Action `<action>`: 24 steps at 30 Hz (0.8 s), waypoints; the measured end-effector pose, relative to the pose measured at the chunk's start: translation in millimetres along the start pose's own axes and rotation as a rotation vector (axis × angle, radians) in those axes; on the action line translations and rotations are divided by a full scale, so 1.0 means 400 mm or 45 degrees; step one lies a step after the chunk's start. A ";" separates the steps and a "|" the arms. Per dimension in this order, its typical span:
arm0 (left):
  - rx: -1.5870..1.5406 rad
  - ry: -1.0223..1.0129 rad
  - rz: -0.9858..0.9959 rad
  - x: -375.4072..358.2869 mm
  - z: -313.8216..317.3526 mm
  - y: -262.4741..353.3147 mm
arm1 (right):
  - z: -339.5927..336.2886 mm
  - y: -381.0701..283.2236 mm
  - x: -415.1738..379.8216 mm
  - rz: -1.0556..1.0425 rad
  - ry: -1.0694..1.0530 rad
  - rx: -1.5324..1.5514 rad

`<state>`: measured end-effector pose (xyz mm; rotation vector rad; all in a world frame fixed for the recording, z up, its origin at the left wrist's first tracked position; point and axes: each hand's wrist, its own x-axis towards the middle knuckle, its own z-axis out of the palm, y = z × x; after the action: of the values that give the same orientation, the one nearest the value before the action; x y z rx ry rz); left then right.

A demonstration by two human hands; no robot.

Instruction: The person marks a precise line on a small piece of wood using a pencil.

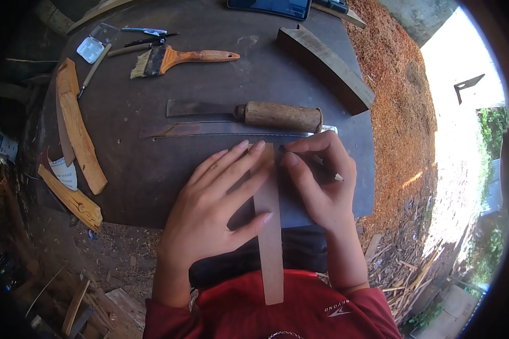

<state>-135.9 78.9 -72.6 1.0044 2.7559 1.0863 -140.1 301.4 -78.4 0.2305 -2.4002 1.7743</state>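
My left hand (212, 198) lies open and flat, fingers spread over the upper part of a narrow tan strip (271, 248) and the table beside it. The strip extends from the table past its near edge toward my shirt. In my right hand (325, 181), thumb and index finger pinch what looks like a short dark pencil (339, 177), mostly hidden by the hand. Its dark end shows at the fingertips, just right of the strip's top. Beyond my hands lie a wooden-handled chisel (283, 116) and a long thin blade (192, 129).
The dark table (209, 87) carries a paintbrush (198, 56), a wooden block (325, 68), curved wood pieces (79, 127), pens (144, 30) and a small white case (90, 51). A phone or tablet (271, 7) sits at the far edge. Sawdust (396, 130) covers the ground at right.
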 end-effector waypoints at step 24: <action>0.047 -0.010 -0.040 -0.002 0.005 0.010 | 0.007 0.006 0.002 0.016 0.027 0.008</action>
<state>-132.6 82.1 -71.9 0.9633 2.7856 1.0286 -141.6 299.4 -81.3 0.1970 -2.3874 1.7807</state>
